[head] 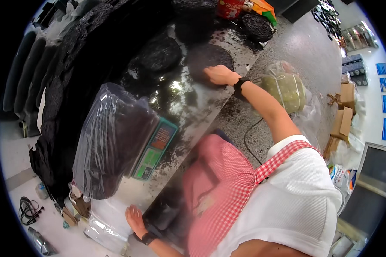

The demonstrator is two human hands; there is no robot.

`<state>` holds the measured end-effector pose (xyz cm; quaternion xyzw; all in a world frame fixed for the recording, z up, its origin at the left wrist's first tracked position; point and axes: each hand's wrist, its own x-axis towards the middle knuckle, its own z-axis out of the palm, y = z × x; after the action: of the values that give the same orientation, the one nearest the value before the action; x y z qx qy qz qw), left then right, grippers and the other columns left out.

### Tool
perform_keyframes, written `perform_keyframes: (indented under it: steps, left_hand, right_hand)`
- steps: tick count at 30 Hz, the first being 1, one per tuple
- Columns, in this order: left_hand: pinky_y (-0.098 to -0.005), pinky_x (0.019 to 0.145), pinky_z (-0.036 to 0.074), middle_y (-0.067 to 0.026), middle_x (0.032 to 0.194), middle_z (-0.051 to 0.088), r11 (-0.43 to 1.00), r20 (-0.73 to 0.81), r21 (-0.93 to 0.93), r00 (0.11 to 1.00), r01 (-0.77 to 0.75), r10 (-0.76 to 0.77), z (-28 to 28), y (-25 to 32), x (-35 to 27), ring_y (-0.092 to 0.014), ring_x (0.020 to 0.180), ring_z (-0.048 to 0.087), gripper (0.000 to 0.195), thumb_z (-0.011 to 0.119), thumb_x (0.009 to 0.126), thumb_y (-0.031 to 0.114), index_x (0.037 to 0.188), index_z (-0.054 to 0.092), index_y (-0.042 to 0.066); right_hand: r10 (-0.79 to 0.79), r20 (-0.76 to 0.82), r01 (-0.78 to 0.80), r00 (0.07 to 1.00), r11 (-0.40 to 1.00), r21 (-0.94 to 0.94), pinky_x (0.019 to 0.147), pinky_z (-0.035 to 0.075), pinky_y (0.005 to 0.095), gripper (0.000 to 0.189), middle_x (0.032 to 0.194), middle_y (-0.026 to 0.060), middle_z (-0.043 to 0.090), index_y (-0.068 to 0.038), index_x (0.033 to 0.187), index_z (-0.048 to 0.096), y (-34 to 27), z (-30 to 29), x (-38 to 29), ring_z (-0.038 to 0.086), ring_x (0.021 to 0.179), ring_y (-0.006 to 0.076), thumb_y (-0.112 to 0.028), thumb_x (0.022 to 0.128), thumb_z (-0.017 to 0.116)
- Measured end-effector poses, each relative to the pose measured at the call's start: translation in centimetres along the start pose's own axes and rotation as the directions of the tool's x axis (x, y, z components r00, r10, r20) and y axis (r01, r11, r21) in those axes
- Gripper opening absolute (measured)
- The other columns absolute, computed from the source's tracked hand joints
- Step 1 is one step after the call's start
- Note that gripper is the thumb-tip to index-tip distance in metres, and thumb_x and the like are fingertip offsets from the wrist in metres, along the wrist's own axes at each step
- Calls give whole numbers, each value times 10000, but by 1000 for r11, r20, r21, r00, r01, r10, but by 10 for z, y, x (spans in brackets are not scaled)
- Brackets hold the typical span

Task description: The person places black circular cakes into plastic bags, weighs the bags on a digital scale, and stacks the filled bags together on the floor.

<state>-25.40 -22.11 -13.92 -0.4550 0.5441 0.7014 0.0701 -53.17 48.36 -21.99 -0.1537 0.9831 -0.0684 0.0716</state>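
My right hand [221,75] is at a dark round cake of flaky material [209,59], perhaps dried seaweed, near the edge of a metal table [193,141]. Its fingers are bent; whether they grip any material is not clear. Beside it lies another dark round cake [160,54]. My left hand [135,218] is by the near table edge at the lower left, fingers extended, next to clear plastic film [106,221], with nothing seen in it. Between the hands stands a digital scale [156,147], bearing a clear plastic bag filled with dark material [109,141].
A large black heap [93,48] borders the table's far side. At the top are a red container [230,9] and a further dark cake [258,27]. A wrapped greenish bundle [283,91] and a cable [247,138] are on the floor, with cardboard boxes [342,122] by the wall.
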Motion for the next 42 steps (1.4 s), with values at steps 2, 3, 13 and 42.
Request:
perform_keyframes:
  steps: [2, 3, 13, 42]
  left_hand:
    - [-391, 942, 415, -119, 1257, 521, 1000, 12, 4, 1000, -4, 4, 14, 2, 7, -245, 1167, 486, 399, 570, 916, 264, 1243, 459, 62]
    - [-399, 950, 416, -118, 1261, 519, 1000, -8, 4, 1000, -18, 19, 11, 7, 1, -253, 1167, 487, 404, 572, 913, 258, 1244, 455, 59]
    - [-329, 876, 458, -82, 1142, 603, 959, 103, 98, 961, -266, 256, 8, 32, -3, -201, 1090, 569, 229, 552, 935, 189, 1125, 526, 64]
    - [-212, 710, 465, 1, 858, 597, 670, -71, 64, 666, -740, 742, 28, 144, 3, -70, 768, 554, 126, 613, 915, 173, 976, 591, 65]
  right_hand:
    - [43, -46, -43, 998, 999, -3, 694, 503, 451, 170, 849, 186, 635, -27, 958, 523, 7, 5, -5, 634, 794, 360, -127, 823, 505]
    - [59, -91, -58, 994, 998, 14, 685, 507, 446, 149, 852, 184, 633, -28, 940, 518, -7, 9, 0, 635, 789, 355, -120, 824, 504]
    - [6, -594, -254, 804, 908, -334, 711, 493, 367, 190, 989, 104, 653, -70, 994, 613, -31, -11, -17, 636, 840, 255, -99, 836, 511]
    - [162, -425, 213, 890, 677, 704, 864, 467, 337, 594, 1067, 197, 621, 41, 1188, 547, -360, -137, 160, 599, 969, 271, -346, 778, 732]
